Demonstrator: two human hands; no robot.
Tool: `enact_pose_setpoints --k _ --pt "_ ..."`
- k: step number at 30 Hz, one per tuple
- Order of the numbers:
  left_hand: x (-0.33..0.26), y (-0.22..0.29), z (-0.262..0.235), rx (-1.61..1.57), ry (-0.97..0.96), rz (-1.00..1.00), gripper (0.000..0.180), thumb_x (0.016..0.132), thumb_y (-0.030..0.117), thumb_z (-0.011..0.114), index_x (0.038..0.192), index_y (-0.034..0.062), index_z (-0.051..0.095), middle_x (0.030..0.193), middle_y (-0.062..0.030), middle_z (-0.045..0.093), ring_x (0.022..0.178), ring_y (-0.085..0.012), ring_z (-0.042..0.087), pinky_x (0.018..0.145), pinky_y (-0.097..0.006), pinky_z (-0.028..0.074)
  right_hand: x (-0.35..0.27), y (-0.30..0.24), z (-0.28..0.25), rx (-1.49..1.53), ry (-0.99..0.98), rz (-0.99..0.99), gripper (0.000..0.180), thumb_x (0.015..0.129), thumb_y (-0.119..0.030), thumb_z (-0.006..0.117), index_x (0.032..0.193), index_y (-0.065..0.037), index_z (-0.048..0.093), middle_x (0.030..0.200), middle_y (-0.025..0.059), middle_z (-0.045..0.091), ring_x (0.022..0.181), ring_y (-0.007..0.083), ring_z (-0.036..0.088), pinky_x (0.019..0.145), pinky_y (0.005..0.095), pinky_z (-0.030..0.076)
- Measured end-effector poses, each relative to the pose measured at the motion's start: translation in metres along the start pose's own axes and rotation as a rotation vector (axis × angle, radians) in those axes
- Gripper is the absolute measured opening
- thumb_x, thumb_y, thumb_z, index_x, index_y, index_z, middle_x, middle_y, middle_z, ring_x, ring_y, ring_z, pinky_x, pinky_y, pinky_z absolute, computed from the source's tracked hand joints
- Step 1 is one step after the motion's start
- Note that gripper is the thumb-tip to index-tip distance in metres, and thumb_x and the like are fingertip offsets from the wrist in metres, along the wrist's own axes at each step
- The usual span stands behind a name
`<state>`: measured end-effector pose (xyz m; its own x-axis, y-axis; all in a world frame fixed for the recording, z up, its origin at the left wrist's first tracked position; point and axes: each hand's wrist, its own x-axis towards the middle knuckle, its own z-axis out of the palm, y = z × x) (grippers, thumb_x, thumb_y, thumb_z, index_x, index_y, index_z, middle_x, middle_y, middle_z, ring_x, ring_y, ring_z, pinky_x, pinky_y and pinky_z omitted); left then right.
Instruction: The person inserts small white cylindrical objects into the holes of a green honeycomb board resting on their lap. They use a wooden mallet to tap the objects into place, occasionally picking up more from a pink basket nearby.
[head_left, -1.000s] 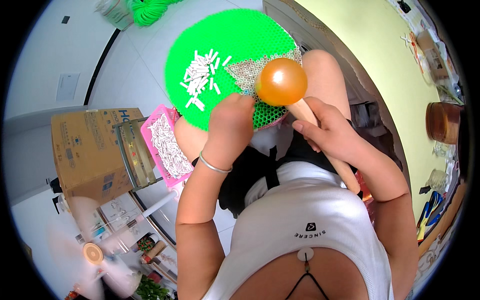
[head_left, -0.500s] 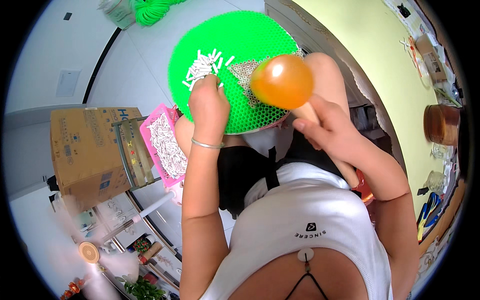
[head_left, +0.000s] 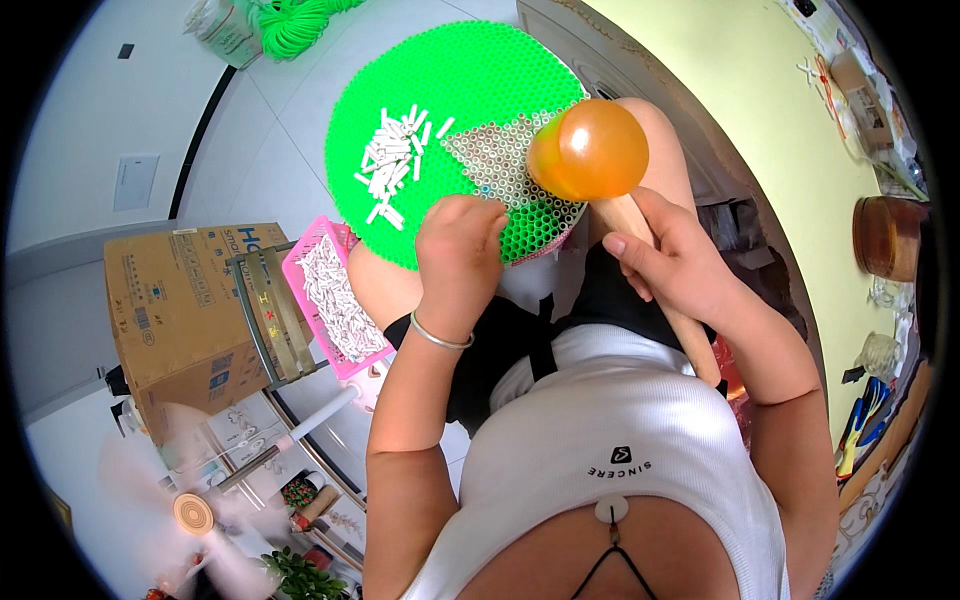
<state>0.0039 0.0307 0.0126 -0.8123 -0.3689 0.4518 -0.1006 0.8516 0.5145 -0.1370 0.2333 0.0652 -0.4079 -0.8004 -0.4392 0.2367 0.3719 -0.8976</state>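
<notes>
A round green honeycomb board [head_left: 440, 75] rests across my lap. White short tubes [head_left: 392, 155] lie in a loose pile on its left side. On the right side, a wedge of cells [head_left: 490, 155] is filled with whitish tube ends. My left hand [head_left: 455, 245] is closed, its fingertips pinched at the lower edge of that wedge; whatever they hold is hidden. Wrapped round the wooden handle of a mallet [head_left: 603, 150], my right hand [head_left: 668, 248] keeps its rounded orange head above the right edge of the filled cells.
A pink basket [head_left: 300, 285] full of similar white tubes stands left of my knee, beside a cardboard box [head_left: 180, 310]. A fan [head_left: 195, 512] spins at the lower left. A bundle of green cord [head_left: 295, 30] lies at the far floor, and a yellow-green surface [head_left: 720, 90] runs along the right.
My left hand has moved from the loose pile rightward to the filled cells. The mallet has shifted slightly right, uncovering more of the wedge. The board has turned or shifted a little.
</notes>
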Motion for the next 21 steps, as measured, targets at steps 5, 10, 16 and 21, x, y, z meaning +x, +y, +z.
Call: enact_pose_setpoints --k 5,10,16,21 --pt "0.007 0.004 -0.009 -0.084 -0.111 -0.183 0.018 0.075 0.000 0.077 0.092 0.0036 0.072 0.082 -0.0107 0.067 0.074 -0.0284 0.063 0.066 -0.038 0.051 0.000 -0.010 0.008 -0.087 -0.089 -0.012 0.027 0.098 -0.022 0.064 0.107 0.001 0.052 0.072 0.0063 0.057 0.055 0.0153 0.055 0.051 0.0287 0.046" --pt "0.020 -0.045 -0.015 0.139 0.106 -0.133 0.018 0.078 0.005 0.076 0.095 0.0032 0.073 0.088 -0.0137 0.066 0.077 -0.0327 0.063 0.069 -0.041 0.051 0.005 -0.009 0.024 -0.412 -0.096 -0.363 0.029 0.095 -0.021 0.065 0.104 0.002 0.049 0.080 0.0228 0.060 0.068 0.0395 0.059 0.063 0.0412 0.049" --pt "0.035 -0.052 -0.004 0.339 0.008 -0.155 0.010 0.078 0.006 0.073 0.088 0.0031 0.073 0.088 -0.0167 0.065 0.078 -0.0358 0.063 0.069 -0.044 0.050 0.009 -0.011 0.021 -0.495 -0.110 -0.203 0.035 0.095 -0.024 0.066 0.109 0.004 0.050 0.082 0.0235 0.063 0.074 0.0405 0.063 0.067 0.0442 0.050" --pt "0.025 -0.058 -0.006 0.273 0.094 -0.171 0.015 0.078 0.002 0.072 0.092 0.0031 0.074 0.090 -0.0158 0.066 0.083 -0.0343 0.064 0.075 -0.042 0.051 -0.003 -0.011 0.005 -0.097 0.002 -0.093 0.027 0.099 -0.022 0.062 0.109 0.001 0.052 0.071 0.0069 0.059 0.051 0.0169 0.055 0.049 0.0303 0.045"
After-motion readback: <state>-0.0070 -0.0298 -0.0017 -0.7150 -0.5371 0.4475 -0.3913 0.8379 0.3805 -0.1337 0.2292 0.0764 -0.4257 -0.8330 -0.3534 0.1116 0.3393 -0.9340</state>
